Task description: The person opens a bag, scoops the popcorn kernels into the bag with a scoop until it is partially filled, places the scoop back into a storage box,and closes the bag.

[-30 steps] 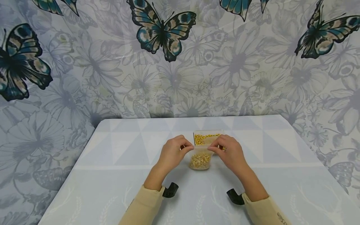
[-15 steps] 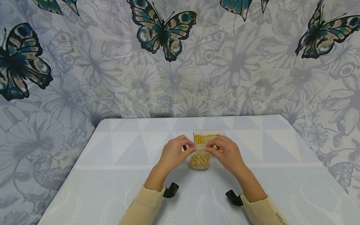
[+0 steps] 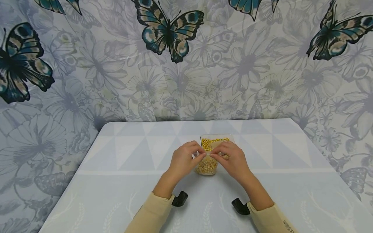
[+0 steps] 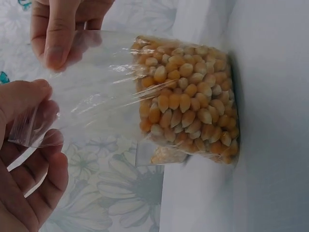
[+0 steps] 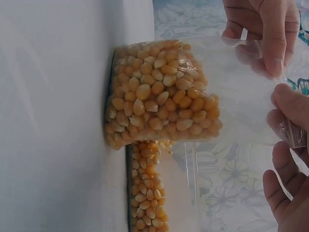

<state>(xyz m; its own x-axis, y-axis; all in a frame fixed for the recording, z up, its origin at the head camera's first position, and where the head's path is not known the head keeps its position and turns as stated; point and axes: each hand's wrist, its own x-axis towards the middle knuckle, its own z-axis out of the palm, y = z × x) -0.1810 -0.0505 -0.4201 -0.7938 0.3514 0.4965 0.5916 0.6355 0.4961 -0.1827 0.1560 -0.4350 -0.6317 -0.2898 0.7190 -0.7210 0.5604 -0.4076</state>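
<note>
A clear plastic bag (image 3: 207, 167) stands upright on the table, its lower half filled with yellow corn kernels (image 4: 186, 101). My left hand (image 3: 187, 158) pinches the bag's top edge at the left between thumb and fingers. At the right, my right hand (image 3: 231, 160) pinches the same edge, the two sets of fingertips almost meeting. The top strip (image 5: 292, 131) of the bag is bunched under the right thumb in the right wrist view. Above the kernels the bag's film (image 4: 101, 87) is see-through and creased.
Just behind the bag stands a clear box (image 3: 217, 135) holding more corn kernels (image 5: 147, 193) and a pale flat piece (image 5: 174, 181). The patterned table (image 3: 131, 197) reaches back to a wall hung with butterfly-print cloth (image 3: 244, 74).
Both hands have drawn together along the bag's top: the left moved right, the right moved left. The mouth looks narrower now. The box behind has not moved.
</note>
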